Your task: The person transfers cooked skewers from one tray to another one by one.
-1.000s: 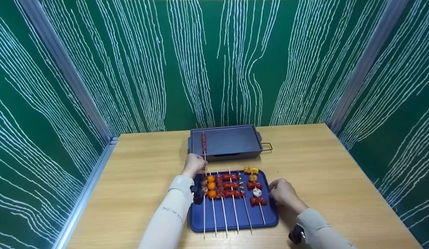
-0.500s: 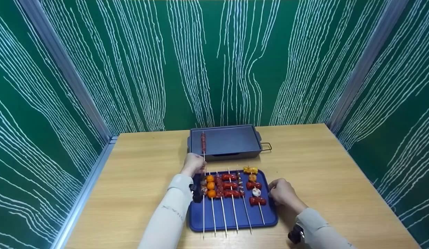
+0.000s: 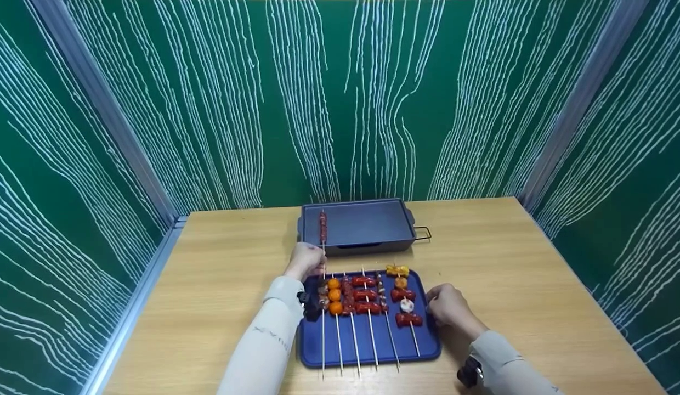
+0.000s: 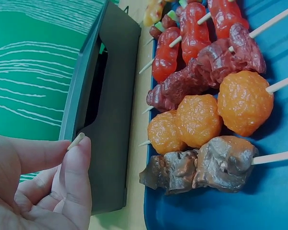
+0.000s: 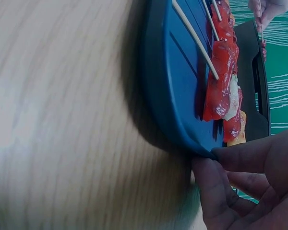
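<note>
My left hand (image 3: 307, 260) pinches the bare stick end of a meat skewer (image 3: 323, 226) between thumb and forefinger. The skewer's reddish meat lies on the left part of the dark grill (image 3: 367, 222). In the left wrist view only the stick's end (image 4: 76, 141) shows at the fingertips. My right hand (image 3: 448, 305) pinches the right rim of the blue tray (image 5: 175, 115). Several skewers lie side by side on the tray, among them orange balls (image 3: 334, 294), red sausages (image 3: 366, 294), brown meat chunks (image 4: 182, 167) and a mixed skewer (image 3: 407, 305).
The grill stands behind the tray on the wooden table (image 3: 236, 263), with a wire handle (image 3: 423, 233) at its right side. Green panels (image 3: 230, 109) with white lines enclose the table at the back and both sides. Stick ends overhang the tray's front rim.
</note>
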The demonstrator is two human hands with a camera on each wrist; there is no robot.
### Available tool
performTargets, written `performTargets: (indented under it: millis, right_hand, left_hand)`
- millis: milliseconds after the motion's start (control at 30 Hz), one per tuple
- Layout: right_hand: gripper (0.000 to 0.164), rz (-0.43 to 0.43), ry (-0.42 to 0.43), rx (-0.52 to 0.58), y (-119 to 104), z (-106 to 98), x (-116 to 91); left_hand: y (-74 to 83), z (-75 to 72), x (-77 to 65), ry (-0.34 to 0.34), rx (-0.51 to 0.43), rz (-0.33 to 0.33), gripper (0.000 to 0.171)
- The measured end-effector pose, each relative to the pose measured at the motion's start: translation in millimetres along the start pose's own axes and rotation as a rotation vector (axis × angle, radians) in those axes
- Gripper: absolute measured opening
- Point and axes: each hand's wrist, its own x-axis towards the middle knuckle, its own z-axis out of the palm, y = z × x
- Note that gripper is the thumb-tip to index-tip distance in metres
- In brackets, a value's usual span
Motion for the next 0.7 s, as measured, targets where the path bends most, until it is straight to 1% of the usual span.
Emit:
performTargets:
  millis: [133,367,533,700]
  right_hand:
    - [0.027,0.005,-0.002,0.006,0,0,0]
    - [0.025,0.012,-0.006,0.000,0,1,-1]
    - [0.022,0.006,-0.005,-0.004,-1,1,-1]
    - [0.022,0.005,-0.005,0.007,-2,0,-2]
  left_hand:
    - [-0.6,-2.9,-0.8,-0.012,-0.033,0.001,0.014]
    - [-0.8,-10.1,-2.7,-0.022,-0.033,-0.002,0.013]
    - [-1.4,-14.6,-3.9,-0.042,-0.016,0.009,0.022]
    - [-2.3,-17.7,-5.5,-0.051,-0.014,0.025,0.015]
